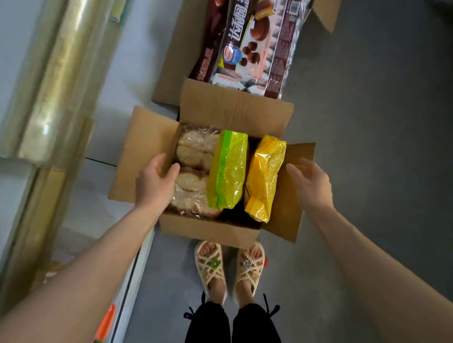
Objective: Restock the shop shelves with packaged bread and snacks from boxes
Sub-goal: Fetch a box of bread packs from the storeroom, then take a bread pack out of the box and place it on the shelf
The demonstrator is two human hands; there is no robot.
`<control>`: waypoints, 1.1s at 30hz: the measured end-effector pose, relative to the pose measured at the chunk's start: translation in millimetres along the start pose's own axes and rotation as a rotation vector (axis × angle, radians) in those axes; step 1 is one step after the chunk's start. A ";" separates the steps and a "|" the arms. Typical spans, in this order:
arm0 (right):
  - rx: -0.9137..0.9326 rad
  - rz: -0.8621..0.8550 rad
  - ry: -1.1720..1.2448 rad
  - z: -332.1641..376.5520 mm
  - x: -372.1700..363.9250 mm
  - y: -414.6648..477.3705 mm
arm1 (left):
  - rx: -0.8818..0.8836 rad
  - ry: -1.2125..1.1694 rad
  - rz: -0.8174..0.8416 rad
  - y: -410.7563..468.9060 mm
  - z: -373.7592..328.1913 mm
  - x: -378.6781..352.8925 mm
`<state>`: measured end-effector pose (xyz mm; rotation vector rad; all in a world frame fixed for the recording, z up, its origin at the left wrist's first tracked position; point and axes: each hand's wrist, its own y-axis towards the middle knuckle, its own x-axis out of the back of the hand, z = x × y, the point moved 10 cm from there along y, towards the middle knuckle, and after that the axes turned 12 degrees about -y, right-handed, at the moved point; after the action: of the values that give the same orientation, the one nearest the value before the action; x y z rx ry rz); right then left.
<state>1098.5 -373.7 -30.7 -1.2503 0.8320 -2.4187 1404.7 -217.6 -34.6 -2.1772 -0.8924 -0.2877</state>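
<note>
grey floor (384,156) fills the view, and along its left side lie long rolls of clear film (53,77). further out sits an open cardboard box (178,51) stacked with big chocolate pie packs (251,36), dark brown and white, poking out over its rim. right against it, closer in, the near box (208,228) stands with all flaps folded out. inside, on the left, two clear bags of bread (190,152) lie one behind the other; beside them a green pack (228,171) stands on end, and a yellow pack (264,178) leans just to its right. the left hand (154,181) hovers over the box's left edge, fingers loose and holding nothing, thumb by the bread; contact, cannot tell. the right hand (312,182) hangs above the right flap, fingers wide, near the yellow pack but apart. cream sandals (211,269) stand just behind the box.
</note>
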 end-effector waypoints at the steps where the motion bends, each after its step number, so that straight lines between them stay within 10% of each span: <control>1: 0.027 -0.012 0.000 11.5 11.7 -5.5 | -0.010 -0.035 0.020 -8.9 -15.0 -1.3; 23: 0.681 -0.194 0.287 353.5 322.5 -260.6 | -0.614 -0.443 0.060 -257.0 -440.8 172.9; 33: 1.090 -0.040 0.346 492.9 414.9 -319.1 | -0.831 -0.589 -0.260 -325.9 -562.4 252.6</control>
<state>1261.2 -504.9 657.2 -0.4211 -0.4670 -2.4872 1408.3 -338.7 652.1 -2.9858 -1.6003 -0.1474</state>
